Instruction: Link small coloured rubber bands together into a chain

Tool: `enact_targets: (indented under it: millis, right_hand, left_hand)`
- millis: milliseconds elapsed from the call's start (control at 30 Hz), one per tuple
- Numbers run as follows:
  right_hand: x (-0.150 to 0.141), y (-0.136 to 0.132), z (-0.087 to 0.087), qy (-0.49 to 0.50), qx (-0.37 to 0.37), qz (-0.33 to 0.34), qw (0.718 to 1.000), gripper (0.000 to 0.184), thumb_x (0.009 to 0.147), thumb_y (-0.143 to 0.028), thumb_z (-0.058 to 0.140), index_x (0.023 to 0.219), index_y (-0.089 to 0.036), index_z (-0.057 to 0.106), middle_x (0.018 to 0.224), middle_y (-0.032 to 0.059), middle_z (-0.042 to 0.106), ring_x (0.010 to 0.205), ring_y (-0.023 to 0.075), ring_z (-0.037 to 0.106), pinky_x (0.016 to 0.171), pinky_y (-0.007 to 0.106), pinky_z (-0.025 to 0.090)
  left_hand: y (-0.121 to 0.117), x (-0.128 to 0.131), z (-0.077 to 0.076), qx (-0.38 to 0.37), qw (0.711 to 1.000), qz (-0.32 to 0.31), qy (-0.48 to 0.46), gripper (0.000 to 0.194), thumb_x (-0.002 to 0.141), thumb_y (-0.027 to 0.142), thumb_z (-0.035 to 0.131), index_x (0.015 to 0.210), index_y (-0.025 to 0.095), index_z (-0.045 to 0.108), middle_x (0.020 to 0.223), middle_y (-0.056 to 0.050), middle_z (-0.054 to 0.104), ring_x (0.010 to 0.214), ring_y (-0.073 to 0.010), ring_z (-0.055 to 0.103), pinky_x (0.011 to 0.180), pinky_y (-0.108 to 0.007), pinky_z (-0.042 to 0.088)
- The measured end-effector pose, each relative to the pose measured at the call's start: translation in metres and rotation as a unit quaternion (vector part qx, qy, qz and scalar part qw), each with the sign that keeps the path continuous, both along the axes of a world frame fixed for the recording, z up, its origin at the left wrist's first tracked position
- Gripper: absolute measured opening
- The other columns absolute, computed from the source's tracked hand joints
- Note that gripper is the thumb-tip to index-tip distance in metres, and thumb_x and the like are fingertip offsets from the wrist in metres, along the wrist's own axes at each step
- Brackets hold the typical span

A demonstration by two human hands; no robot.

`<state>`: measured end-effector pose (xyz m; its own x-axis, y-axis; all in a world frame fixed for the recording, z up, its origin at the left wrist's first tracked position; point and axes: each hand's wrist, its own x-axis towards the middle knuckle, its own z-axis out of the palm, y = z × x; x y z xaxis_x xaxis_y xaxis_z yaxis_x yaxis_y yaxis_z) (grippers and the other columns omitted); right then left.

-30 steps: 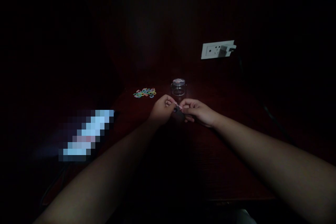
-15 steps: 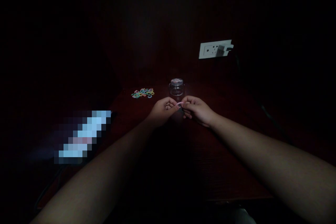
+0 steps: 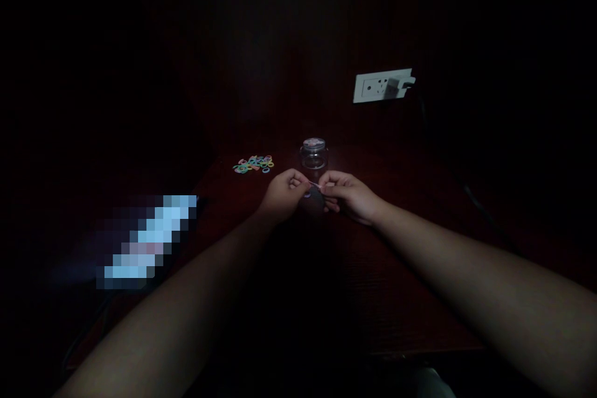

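Observation:
Between my two hands a thin pinkish hair tie (image 3: 314,185) is drawn out into a narrow line. My left hand (image 3: 285,194) pinches one end between thumb and forefinger. The other end is pinched by my right hand (image 3: 347,193), its lower fingers curled. Just beyond them stands a small clear jar (image 3: 314,155) with a patterned lid on top. Under my left fingertips a small pale ring (image 3: 306,195) shows in part. Farther left lies a loose pile of colourful hair ties (image 3: 254,164) on the dark red table (image 3: 405,298).
A lit screen (image 3: 149,242), blurred into blocks, is at the left beside my forearm. On the wall at the back right is a white socket plate (image 3: 382,86) with a plug in it. Dark cables run down the right side and at the lower left.
My left hand has shifted slightly left, away from the right one. The pink hair tie has gone from a curved band to a thin stretched line. The pale ring now shows below.

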<state>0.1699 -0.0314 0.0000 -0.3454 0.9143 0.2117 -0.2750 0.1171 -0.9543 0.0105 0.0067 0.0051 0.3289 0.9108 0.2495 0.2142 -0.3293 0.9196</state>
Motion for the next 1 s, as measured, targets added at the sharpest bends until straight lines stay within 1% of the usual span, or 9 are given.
enact_targets:
  millis: [67,167,200,267,400,633,867,1000]
  right_hand:
    - [0.0006,0.0003,-0.0001,0.002,-0.005,-0.001,1.000,0.007,0.072,-0.018,0.057,0.074,-0.016,0.050,0.046,-0.0072,0.046,0.038,0.0052,0.039,0.047,0.022,0.042]
    - [0.0010,0.0004,0.0004,0.013,-0.015,-0.012,1.000,0.008,0.073,-0.019,0.056,0.072,-0.017,0.048,0.045,-0.0079,0.043,0.037,0.0052,0.037,0.047,0.023,0.042]
    - [0.0010,0.0002,0.0007,0.016,-0.020,-0.017,1.000,0.009,0.074,-0.020,0.055,0.071,-0.017,0.048,0.044,-0.0081,0.042,0.037,0.0052,0.037,0.047,0.023,0.042]
    - [0.0007,-0.0002,0.0015,0.017,-0.029,-0.025,0.999,0.010,0.074,-0.021,0.055,0.071,-0.017,0.047,0.044,-0.0083,0.042,0.037,0.0052,0.037,0.047,0.023,0.041]
    - [0.0001,-0.0004,0.0020,0.010,-0.030,-0.030,0.999,0.010,0.075,-0.022,0.055,0.071,-0.017,0.047,0.044,-0.0080,0.042,0.037,0.0053,0.037,0.048,0.023,0.041]
    - [-0.0011,0.0004,0.0010,0.008,-0.033,-0.034,0.999,0.011,0.074,-0.022,0.055,0.070,-0.017,0.046,0.044,-0.0078,0.043,0.037,0.0049,0.036,0.045,0.022,0.040]
    - [-0.0009,-0.0006,0.0019,-0.006,-0.032,-0.037,0.999,0.012,0.075,-0.023,0.055,0.071,-0.017,0.046,0.044,-0.0085,0.042,0.037,0.0047,0.036,0.047,0.023,0.041]
    - [-0.0007,-0.0008,0.0020,-0.016,-0.035,-0.037,0.999,0.012,0.075,-0.023,0.055,0.071,-0.017,0.045,0.044,-0.0089,0.041,0.036,0.0043,0.036,0.048,0.023,0.042]
  left_hand:
    - [0.0005,-0.0006,-0.0003,-0.008,0.999,-0.028,-0.020,0.010,0.071,0.021,0.058,0.073,0.013,0.054,0.063,-0.001,0.058,0.056,-0.0081,0.052,0.052,-0.019,0.039]
    - [0.0004,-0.0022,0.0000,-0.032,0.993,-0.100,-0.045,0.012,0.071,0.022,0.059,0.074,0.012,0.053,0.066,-0.001,0.058,0.056,-0.0071,0.051,0.053,-0.019,0.039]
    - [0.0000,-0.0027,0.0004,-0.041,0.991,-0.116,-0.050,0.012,0.071,0.022,0.059,0.074,0.012,0.053,0.066,-0.001,0.058,0.056,-0.0069,0.051,0.053,-0.019,0.040]
    - [-0.0011,-0.0034,0.0014,-0.052,0.989,-0.129,-0.052,0.011,0.071,0.021,0.058,0.074,0.012,0.053,0.066,-0.001,0.058,0.055,-0.0067,0.051,0.053,-0.019,0.040]
    - [-0.0024,-0.0034,0.0025,-0.052,0.988,-0.138,-0.051,0.006,0.070,0.017,0.056,0.072,0.011,0.055,0.064,0.000,0.058,0.056,-0.0064,0.051,0.054,-0.019,0.040]
    - [-0.0012,-0.0032,0.0014,-0.046,0.991,-0.123,-0.041,0.004,0.070,0.013,0.052,0.072,0.011,0.055,0.064,-0.001,0.059,0.055,-0.0067,0.051,0.053,-0.020,0.041]
    - [-0.0037,-0.0029,0.0028,-0.045,0.989,-0.129,-0.049,0.008,0.074,0.018,0.052,0.072,0.011,0.055,0.063,-0.001,0.058,0.055,-0.0069,0.051,0.054,-0.020,0.041]
    - [-0.0052,-0.0019,0.0037,-0.035,0.990,-0.129,-0.040,0.007,0.071,0.018,0.056,0.071,0.011,0.056,0.063,0.000,0.058,0.056,-0.0071,0.052,0.054,-0.020,0.041]
